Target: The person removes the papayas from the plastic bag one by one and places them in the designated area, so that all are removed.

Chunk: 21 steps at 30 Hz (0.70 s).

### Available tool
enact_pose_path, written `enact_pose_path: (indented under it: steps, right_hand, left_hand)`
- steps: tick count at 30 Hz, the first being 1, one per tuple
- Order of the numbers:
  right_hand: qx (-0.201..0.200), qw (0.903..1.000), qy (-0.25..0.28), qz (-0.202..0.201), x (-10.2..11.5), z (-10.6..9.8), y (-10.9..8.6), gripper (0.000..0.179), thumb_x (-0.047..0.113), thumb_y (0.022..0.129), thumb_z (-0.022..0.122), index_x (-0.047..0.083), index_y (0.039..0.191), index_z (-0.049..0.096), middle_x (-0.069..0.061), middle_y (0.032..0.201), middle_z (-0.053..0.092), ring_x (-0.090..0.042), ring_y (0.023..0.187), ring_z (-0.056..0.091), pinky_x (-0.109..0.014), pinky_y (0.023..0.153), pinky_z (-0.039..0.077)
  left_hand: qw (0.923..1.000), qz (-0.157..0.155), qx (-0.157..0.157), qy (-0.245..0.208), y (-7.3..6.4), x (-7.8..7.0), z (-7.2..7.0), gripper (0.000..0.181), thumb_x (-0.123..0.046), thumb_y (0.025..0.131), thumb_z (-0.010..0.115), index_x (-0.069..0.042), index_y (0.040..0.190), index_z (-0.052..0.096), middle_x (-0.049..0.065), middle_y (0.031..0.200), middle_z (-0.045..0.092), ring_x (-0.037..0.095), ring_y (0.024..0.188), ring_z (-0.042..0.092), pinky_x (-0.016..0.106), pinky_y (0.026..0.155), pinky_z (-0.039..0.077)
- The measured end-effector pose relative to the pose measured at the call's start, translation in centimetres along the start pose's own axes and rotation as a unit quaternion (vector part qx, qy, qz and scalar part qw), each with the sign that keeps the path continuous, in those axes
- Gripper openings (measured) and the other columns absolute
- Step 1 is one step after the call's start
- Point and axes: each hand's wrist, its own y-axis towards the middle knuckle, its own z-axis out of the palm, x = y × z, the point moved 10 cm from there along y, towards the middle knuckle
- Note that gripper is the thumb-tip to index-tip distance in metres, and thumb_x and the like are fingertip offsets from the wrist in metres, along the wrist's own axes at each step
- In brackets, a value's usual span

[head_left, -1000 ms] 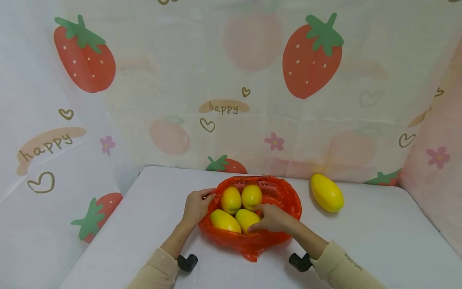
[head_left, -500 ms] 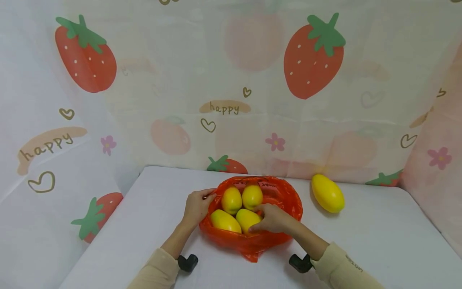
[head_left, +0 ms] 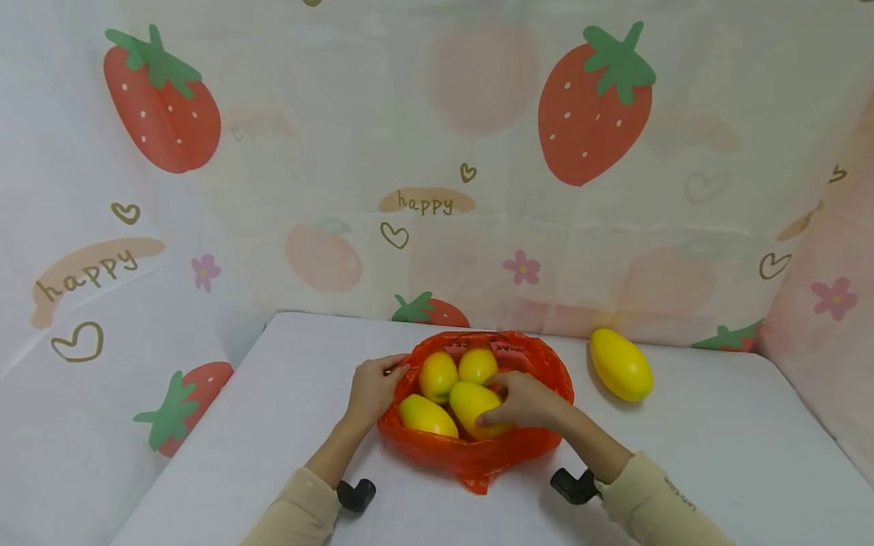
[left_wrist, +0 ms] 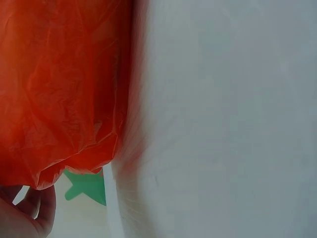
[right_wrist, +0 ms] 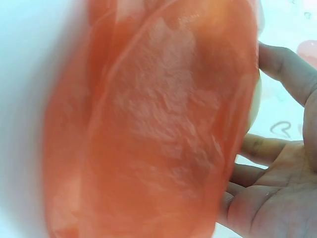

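Observation:
A red plastic bag [head_left: 464, 459] stands with its mouth wide on the white table in the head view. My left hand [head_left: 372, 390] pinches the bag's left rim between thumb and fingers. Inside the bag, my right hand [head_left: 526, 400] grips a yellow mango [head_left: 470, 403] at the front right, thumb on the near side. Around it in the bag lie the front left mango [head_left: 427, 416] and two back mangoes, the left one [head_left: 438, 376] and the right one [head_left: 478, 365]. In the right wrist view the bag's wall [right_wrist: 158, 124] hides most of the held mango.
Another yellow mango [head_left: 621, 365] lies on the white table [head_left: 710, 432], right of the bag near the back edge. Strawberry-printed cloth [head_left: 328, 152] hangs behind and at both sides. Black fittings [head_left: 356, 496] show beside both wrists.
My right hand has lifted the front right mango a little and drawn it rightward, so more of it shows. The left hand keeps its place at the rim.

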Motion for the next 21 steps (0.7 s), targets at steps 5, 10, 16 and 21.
enact_pose_path:
  steps: [5, 10, 16, 21]
  right_hand:
    - [-0.009, 0.9999, -0.001, 0.003, -0.1, -0.9, -0.1, 0.072, 0.039, 0.072, 0.084, 0.012, 0.133, 0.058, -0.006, 0.117, 0.064, -0.019, 0.103, 0.057, -0.039, 0.089, 0.057]
    - [-0.013, 0.9999, 0.001, 0.003, -0.2, -1.5, -0.4, 0.071, 0.039, 0.072, 0.084, 0.012, 0.133, 0.058, -0.008, 0.120, 0.064, -0.021, 0.105, 0.057, -0.040, 0.089, 0.057]
    - [-0.016, 0.9999, 0.003, 0.001, -0.6, -2.2, -0.6, 0.073, 0.042, 0.072, 0.083, 0.013, 0.133, 0.057, -0.009, 0.124, 0.063, -0.021, 0.106, 0.057, -0.039, 0.088, 0.058]
    - [-0.016, 0.9997, -0.003, -0.020, -0.4, -2.9, -0.5, 0.074, 0.042, 0.073, 0.083, 0.012, 0.134, 0.056, -0.009, 0.125, 0.063, -0.021, 0.106, 0.057, -0.039, 0.088, 0.058]
  left_hand:
    - [1.0000, 0.002, -0.007, -0.004, 0.0, -0.2, -0.1, 0.025, -0.012, 0.095, 0.063, -0.004, 0.117, 0.071, 0.014, 0.111, 0.073, 0.027, 0.098, 0.069, 0.037, 0.087, 0.059]
    - [0.9997, 0.000, -0.022, -0.013, 0.1, 0.0, -0.3, 0.025, -0.011, 0.094, 0.063, -0.004, 0.116, 0.071, 0.013, 0.109, 0.074, 0.025, 0.093, 0.069, 0.036, 0.085, 0.060]
    - [0.9992, -0.004, -0.031, -0.023, 0.1, 0.1, -0.4, 0.025, -0.010, 0.093, 0.064, -0.005, 0.116, 0.071, 0.013, 0.109, 0.074, 0.024, 0.091, 0.069, 0.035, 0.084, 0.060]
    - [0.9992, 0.004, -0.035, -0.022, 0.0, -0.2, -0.5, 0.024, -0.009, 0.093, 0.064, -0.004, 0.115, 0.072, 0.014, 0.108, 0.074, 0.023, 0.087, 0.068, 0.034, 0.081, 0.061]
